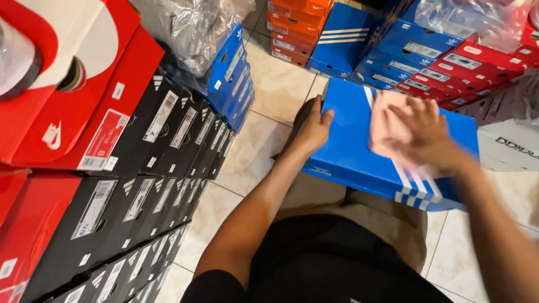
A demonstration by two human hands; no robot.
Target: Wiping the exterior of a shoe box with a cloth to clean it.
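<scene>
A blue shoe box (351, 148) with white stripes rests across my lap. My left hand (313, 126) grips its left edge, thumb on the lid. My right hand (422, 133) presses a pale pink cloth (387, 130) flat on the lid near the stripes; the hand and cloth are motion-blurred.
Stacks of black shoe boxes (163, 146) and red boxes (73, 95) rise at my left. Blue boxes (233, 78) stand behind them. More orange (292, 25), blue (404, 50) and red boxes (466, 70) line the far side, with plastic bags (196, 28) on top. Beige tiled floor (275, 84) lies between.
</scene>
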